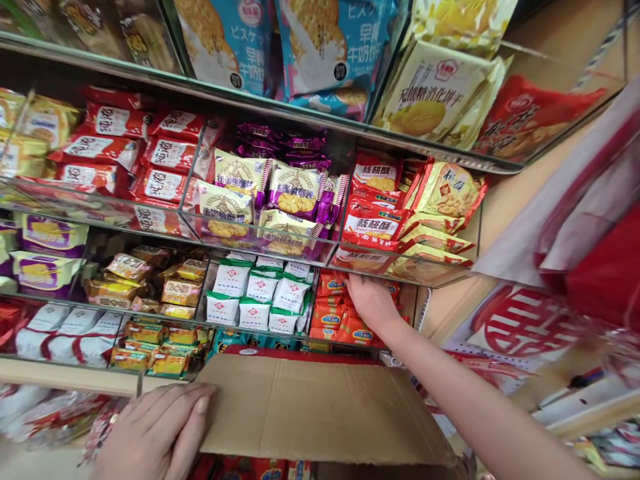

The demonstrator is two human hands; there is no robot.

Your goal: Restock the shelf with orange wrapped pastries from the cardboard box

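My left hand [155,427] is closed over the left edge of a brown cardboard box [320,407], thumb against the raised flap. More red-orange packets [270,470] show inside the box, below that flap. At the lower shelf, my right hand [373,303] reaches into a compartment of orange-red snack packets [327,310]. Its fingers curl over a packet there, and the fingertips are partly hidden among the wrappers. Just left of it stand white packets with green tops [260,287], stacked in rows.
Above run a clear-fronted shelf [320,247] of red walnut biscuit packets [373,223] and cream-and-purple biscuit packets [295,190], then a glass shelf edge [280,103] under large blue bags [335,47]. A red-and-white plastic bag [600,267] hangs at the right. Small yellow packets [150,347] sit lower left.
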